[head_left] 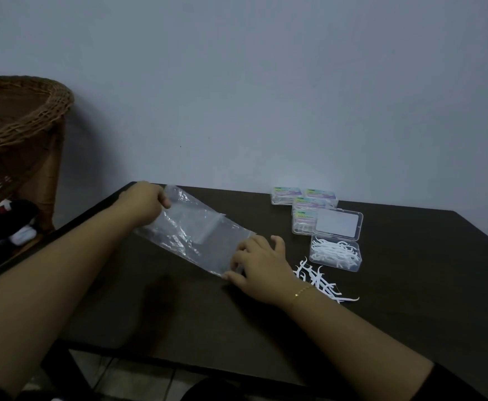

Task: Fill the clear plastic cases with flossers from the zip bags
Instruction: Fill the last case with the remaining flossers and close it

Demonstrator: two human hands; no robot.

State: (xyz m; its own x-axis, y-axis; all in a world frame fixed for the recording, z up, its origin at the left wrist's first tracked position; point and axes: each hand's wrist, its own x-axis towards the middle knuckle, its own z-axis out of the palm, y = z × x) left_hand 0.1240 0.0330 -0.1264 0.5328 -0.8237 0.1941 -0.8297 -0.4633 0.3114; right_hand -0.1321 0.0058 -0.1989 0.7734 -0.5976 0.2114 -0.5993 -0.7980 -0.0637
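An empty clear zip bag (192, 233) lies stretched across the dark table (410, 299). My left hand (145, 199) grips its far end near the table's back left corner. My right hand (258, 263) pinches the bag's near end. To the right stands an open clear plastic case (335, 253) holding several white flossers, its lid (338, 222) tipped back. A loose pile of white flossers (322, 280) lies on the table just beside my right wrist.
Several closed cases with coloured labels (305, 204) are stacked at the back by the wall. A wicker chair (19, 125) stands left of the table, with dark clothing (8, 221) under it. Tiled floor shows below the table's front edge.
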